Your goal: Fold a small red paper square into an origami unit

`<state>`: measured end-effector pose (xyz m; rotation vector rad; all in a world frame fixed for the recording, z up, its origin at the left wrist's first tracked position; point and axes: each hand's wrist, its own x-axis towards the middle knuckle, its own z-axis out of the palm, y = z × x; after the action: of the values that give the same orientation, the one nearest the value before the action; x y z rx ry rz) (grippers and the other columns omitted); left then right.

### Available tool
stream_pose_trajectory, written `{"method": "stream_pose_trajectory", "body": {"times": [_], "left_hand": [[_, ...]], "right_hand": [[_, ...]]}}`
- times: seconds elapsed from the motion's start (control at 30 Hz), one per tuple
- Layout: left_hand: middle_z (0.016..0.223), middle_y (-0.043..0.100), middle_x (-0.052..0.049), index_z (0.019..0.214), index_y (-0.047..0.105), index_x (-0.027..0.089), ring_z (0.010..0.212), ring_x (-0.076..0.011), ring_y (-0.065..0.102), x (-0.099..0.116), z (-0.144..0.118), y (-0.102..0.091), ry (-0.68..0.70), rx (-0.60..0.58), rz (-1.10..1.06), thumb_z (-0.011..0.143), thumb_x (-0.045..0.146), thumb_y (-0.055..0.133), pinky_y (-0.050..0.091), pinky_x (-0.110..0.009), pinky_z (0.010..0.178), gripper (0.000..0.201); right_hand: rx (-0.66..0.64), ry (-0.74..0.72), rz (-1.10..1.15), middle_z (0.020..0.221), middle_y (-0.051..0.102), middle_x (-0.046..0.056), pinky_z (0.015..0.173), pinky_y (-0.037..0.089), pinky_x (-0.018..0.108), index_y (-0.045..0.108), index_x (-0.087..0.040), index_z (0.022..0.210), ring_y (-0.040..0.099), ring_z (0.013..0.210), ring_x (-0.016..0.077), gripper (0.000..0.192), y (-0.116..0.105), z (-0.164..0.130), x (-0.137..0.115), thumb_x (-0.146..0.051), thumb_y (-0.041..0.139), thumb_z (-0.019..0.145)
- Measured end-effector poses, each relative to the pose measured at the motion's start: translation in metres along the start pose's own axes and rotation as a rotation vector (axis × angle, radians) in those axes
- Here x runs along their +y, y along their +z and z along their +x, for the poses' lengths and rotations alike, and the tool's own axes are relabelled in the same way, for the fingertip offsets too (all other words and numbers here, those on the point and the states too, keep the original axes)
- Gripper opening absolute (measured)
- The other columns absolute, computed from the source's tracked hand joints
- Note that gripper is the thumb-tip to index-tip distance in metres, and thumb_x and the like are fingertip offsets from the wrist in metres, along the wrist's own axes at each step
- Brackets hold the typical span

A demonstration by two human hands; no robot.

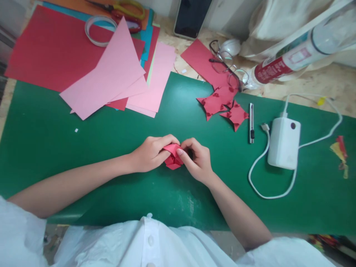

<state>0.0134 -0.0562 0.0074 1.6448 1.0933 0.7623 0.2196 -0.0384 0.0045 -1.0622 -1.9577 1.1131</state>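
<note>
A small folded red paper piece sits between both my hands, just above the green cutting mat. My left hand grips its left side with fingers curled over the top. My right hand pinches its right edge with thumb and fingertips. Part of the paper is hidden under my fingers. Two finished folded red paper shapes lie on the mat further back and to the right.
Pink and red paper sheets are stacked at the back left, with a tape roll and scissors. A craft knife, a white power bank with cable, glasses, a phone and a bottle lie to the right.
</note>
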Motion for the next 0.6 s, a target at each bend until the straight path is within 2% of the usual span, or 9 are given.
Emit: {"method": "stream_pose_trajectory", "body": {"times": [0.17,0.4,0.6], "left_hand": [[0.096,0.08,0.0,0.104,0.067,0.02,0.08,-0.0088,0.07,0.0,-0.0008,-0.0002,0.005,-0.016,0.019,0.098,0.025,0.044,0.051,-0.018,0.075,0.024],[0.096,0.078,0.002,0.106,0.066,0.02,0.077,-0.0071,0.068,-0.0029,-0.0034,0.0038,0.046,0.066,0.009,0.096,0.021,0.045,0.052,-0.016,0.075,0.024],[0.089,0.076,0.002,0.101,0.066,0.019,0.072,-0.0057,0.065,-0.0028,-0.0026,0.0025,0.092,0.063,0.048,0.094,0.017,0.045,0.05,-0.015,0.071,0.022]], "right_hand": [[-0.013,-0.035,0.0,0.067,0.056,-0.005,0.053,0.033,0.021,0.054,-0.021,0.082,0.041,0.054,0.005,0.024,-0.0002,0.0003,0.0,-0.028,0.061,0.103],[-0.051,-0.071,0.009,0.068,0.054,-0.004,0.058,0.037,0.023,0.051,-0.021,0.081,0.045,0.058,0.0067,0.024,-0.0016,0.0,0.0013,-0.025,0.056,0.104],[-0.073,-0.115,-0.003,0.067,0.051,-0.005,0.059,0.036,0.024,0.049,-0.021,0.079,0.043,0.059,0.0072,0.023,-0.0026,0.0009,0.0009,-0.02,0.055,0.101]]}}
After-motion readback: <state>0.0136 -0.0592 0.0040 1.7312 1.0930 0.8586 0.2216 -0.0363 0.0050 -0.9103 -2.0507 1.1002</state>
